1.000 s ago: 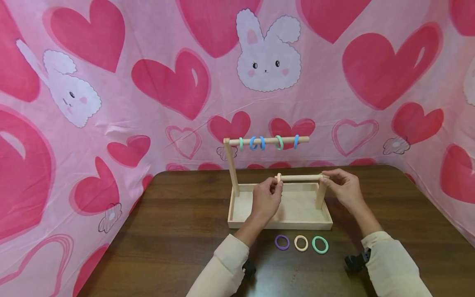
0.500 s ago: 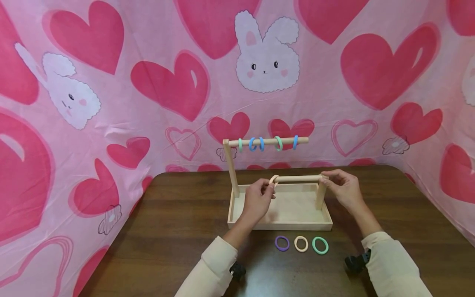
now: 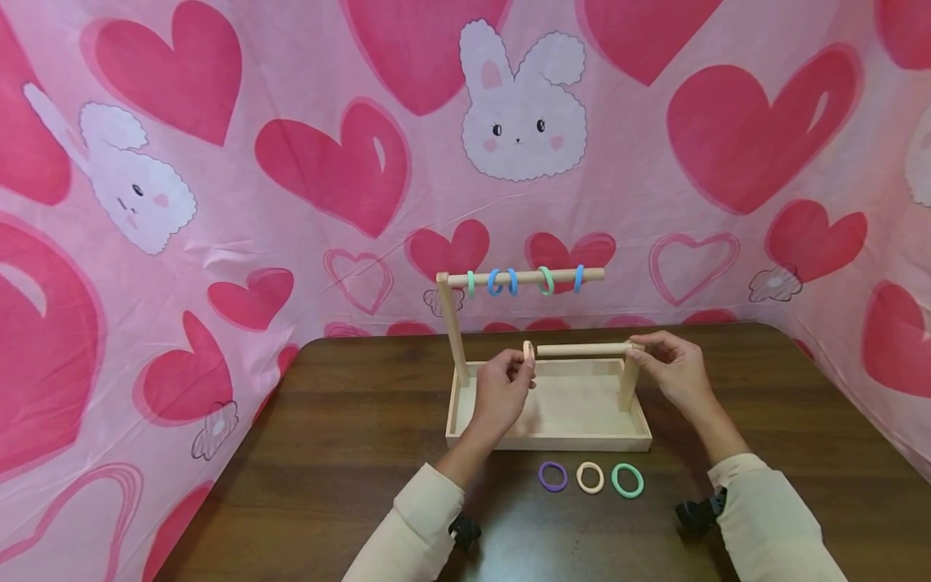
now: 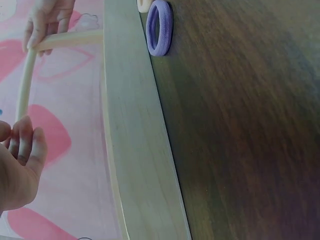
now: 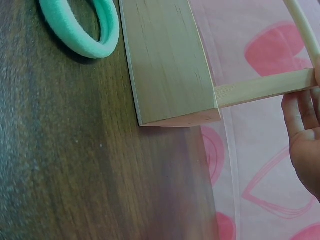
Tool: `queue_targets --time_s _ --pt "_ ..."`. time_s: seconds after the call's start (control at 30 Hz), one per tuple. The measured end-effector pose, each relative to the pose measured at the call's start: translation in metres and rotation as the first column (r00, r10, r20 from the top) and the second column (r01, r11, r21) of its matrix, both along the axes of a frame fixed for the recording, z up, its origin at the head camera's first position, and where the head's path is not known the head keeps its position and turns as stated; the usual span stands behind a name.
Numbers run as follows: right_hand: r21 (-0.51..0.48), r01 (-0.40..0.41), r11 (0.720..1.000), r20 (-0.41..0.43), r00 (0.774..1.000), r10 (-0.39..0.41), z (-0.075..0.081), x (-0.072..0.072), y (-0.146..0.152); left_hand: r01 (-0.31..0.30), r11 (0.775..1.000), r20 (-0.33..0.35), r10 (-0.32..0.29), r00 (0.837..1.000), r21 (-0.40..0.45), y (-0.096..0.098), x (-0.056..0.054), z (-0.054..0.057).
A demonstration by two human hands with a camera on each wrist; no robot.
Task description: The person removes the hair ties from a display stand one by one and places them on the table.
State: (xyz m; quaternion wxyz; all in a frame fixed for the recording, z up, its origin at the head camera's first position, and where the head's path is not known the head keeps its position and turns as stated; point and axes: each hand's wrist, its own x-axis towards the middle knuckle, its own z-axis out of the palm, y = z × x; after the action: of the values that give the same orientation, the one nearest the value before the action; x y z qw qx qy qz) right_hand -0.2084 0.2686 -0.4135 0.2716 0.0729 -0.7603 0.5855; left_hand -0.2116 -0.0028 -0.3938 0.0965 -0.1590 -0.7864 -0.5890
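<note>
My left hand (image 3: 502,388) pinches a cream hair tie (image 3: 528,350) upright, just off the free left end of the lower wooden bar (image 3: 582,350). In the left wrist view the fingers hide that hair tie. At the bar's other end, my right hand (image 3: 676,372) grips the top of the short post (image 3: 629,384) between thumb and fingers. Both bars belong to a wooden stand with a shallow tray base (image 3: 553,443). Blue and green hair ties, among them a green one (image 3: 546,280), hang along the upper bar (image 3: 527,277).
On the brown table (image 3: 349,420), in front of the tray, a purple hair tie (image 3: 553,477), a cream one and a green hair tie (image 3: 628,481) lie in a row. A tall post (image 3: 453,331) rises at the stand's left. Behind the table hangs a pink heart-print cloth (image 3: 320,65).
The left hand has drawn the cream hair tie leftward from around the lower bar's end, so a small gap now shows between them. The right hand has kept its grip on the post.
</note>
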Motion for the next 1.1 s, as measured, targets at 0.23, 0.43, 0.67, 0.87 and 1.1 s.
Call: queue_targets --time_s 0.23,0.43,0.67,0.87,1.1 --pt "-0.008 -0.015 1.000 -0.012 1.000 0.014 0.001 0.001 0.000 0.002 1.000 -0.004 -0.002 1.000 0.028 -0.007 0.001 -0.002" --pt "0.002 0.007 1.000 -0.007 1.000 -0.007 0.001 0.000 0.001 0.011 0.993 0.071 -0.020 0.997 0.118 -0.013 0.002 -0.004" --pt "0.004 0.006 1.000 -0.001 1.000 -0.006 0.000 0.000 0.001 0.066 0.971 0.194 -0.112 0.975 0.231 -0.018 0.006 -0.002" --pt "0.000 -0.002 1.000 -0.007 1.000 0.002 0.001 0.001 -0.001 0.101 0.967 0.259 -0.163 0.952 0.234 -0.026 0.010 0.001" --pt "-0.004 -0.010 1.000 -0.016 1.000 0.010 0.002 0.001 -0.001 0.099 0.968 0.342 -0.175 0.923 0.229 -0.033 0.013 -0.001"
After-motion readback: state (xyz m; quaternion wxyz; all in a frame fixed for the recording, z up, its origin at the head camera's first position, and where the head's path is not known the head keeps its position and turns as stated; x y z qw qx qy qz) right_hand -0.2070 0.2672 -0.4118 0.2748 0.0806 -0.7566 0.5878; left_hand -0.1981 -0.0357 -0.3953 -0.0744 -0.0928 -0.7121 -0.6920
